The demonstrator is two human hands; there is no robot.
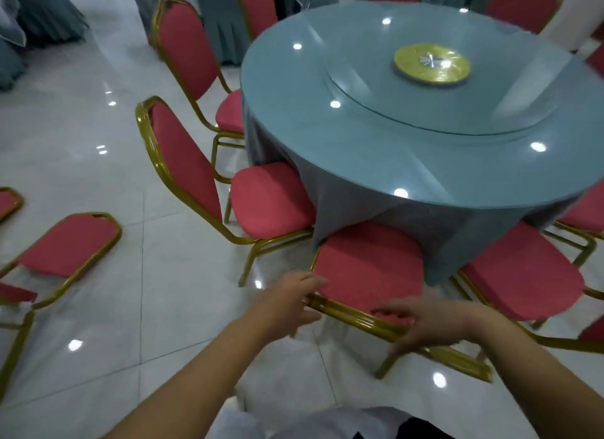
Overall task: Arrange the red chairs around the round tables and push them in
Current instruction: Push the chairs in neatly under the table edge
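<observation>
Head view: your left hand (287, 303) and right hand (431, 324) curl fingers (312, 280) over the stiff back rail (356, 317) of the likely light red padded gold-framed chair (369, 265).

Both hands are lying on the gold top rail of the nearest red chair (369, 268), whose seat is sitting against the hanging cloth of the round table (327, 79). The left hand (291, 304) is covering the rail's left corner, the right hand (428, 324) further along it; blur is hiding whether either is gripping. A second chair (268, 203) is standing tucked just left, a loose chair (68, 242) well apart on the glossy floor (98, 144). A gold disc (431, 64) is sitting near the table's middle
</observation>
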